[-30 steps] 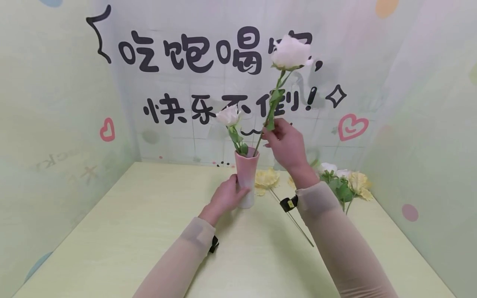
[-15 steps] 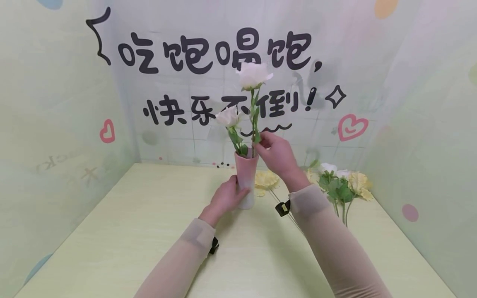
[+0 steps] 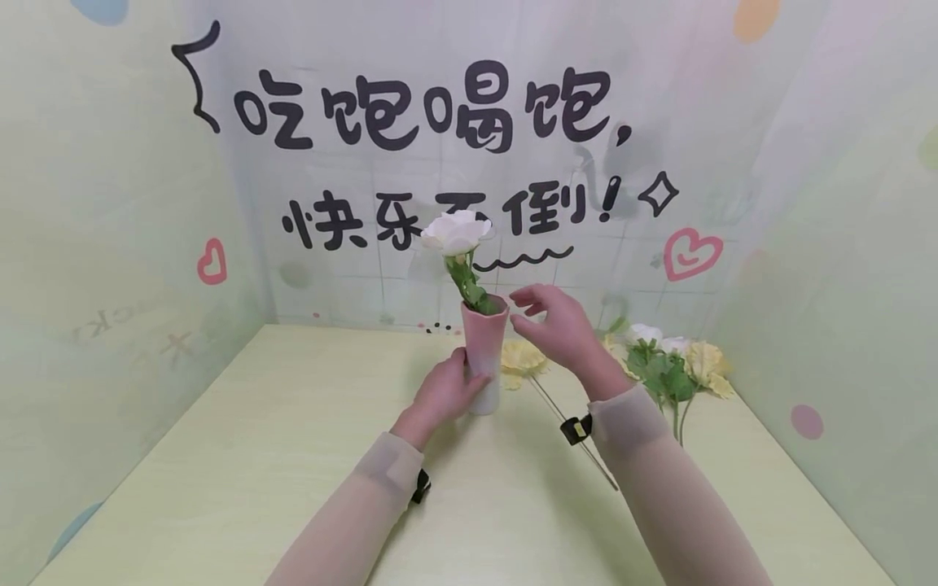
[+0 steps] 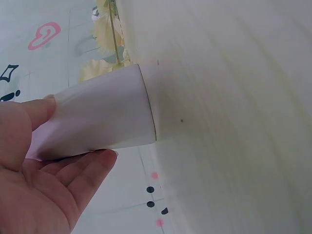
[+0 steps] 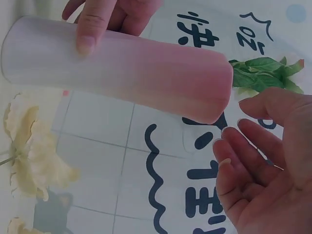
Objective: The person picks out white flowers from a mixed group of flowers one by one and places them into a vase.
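Note:
A slim vase, pink at the top and fading to white, stands upright on the table. My left hand grips its lower part, with the thumb and fingers on opposite sides, as the left wrist view also shows on the white end of the vase. White roses lean left out of the mouth; their blooms overlap, so I cannot separate them. Green leaves show just past the rim in the right wrist view. Beside that rim, my right hand holds nothing, its fingers loosely bent and apart from the vase.
A yellow flower with a long bare stem lies on the table right of the vase, partly under the right forearm. Farther right, white and yellow flowers with green leaves lie in a bunch. A printed wall closes off the back.
My right hand has lowered the tall white rose into the vase and let go of it. The bloom has dropped and tipped left onto the other one. My left hand stays on the vase.

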A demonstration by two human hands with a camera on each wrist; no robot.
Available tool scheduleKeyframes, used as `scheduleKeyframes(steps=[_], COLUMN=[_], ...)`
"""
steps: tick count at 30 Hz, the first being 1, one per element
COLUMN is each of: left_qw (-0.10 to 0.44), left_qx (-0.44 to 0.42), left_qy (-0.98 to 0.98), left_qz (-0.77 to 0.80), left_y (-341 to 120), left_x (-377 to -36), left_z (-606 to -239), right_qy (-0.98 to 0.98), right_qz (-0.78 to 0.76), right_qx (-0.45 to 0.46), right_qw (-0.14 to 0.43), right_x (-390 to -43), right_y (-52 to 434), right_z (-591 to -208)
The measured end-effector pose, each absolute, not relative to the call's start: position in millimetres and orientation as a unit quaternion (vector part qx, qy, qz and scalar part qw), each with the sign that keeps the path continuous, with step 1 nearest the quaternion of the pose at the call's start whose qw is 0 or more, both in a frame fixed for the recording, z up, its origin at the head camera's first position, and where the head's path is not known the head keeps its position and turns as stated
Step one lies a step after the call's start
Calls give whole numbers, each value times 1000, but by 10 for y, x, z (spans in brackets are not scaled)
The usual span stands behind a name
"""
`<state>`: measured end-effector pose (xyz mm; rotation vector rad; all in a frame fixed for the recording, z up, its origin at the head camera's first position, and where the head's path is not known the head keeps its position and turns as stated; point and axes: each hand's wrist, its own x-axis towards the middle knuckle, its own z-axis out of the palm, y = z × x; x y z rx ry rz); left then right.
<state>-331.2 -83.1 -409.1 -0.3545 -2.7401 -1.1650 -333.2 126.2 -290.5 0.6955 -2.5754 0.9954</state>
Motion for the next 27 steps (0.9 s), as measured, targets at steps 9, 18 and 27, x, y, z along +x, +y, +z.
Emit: scheduleKeyframes(steps=[9,18,27], left_qw=[80,85,85], left_qx=[-124,-134,-131], left_qy=[-910,-907,-908], left_qz=[-386,-389,-388], left_y=[-841,-826,-847], left_x=[-3288,-3290,-3297], left_z=[-4110,-4122,-4101], right_qy=[-904,-913,-922], right_qz=[340,327,313], right_qx=[222,204,187], right_qw=[137,135,126], right_x=[-3283,-3250,-3279], right_y=[1563,1911,2134], right_z=[-3232,-3602,-3716])
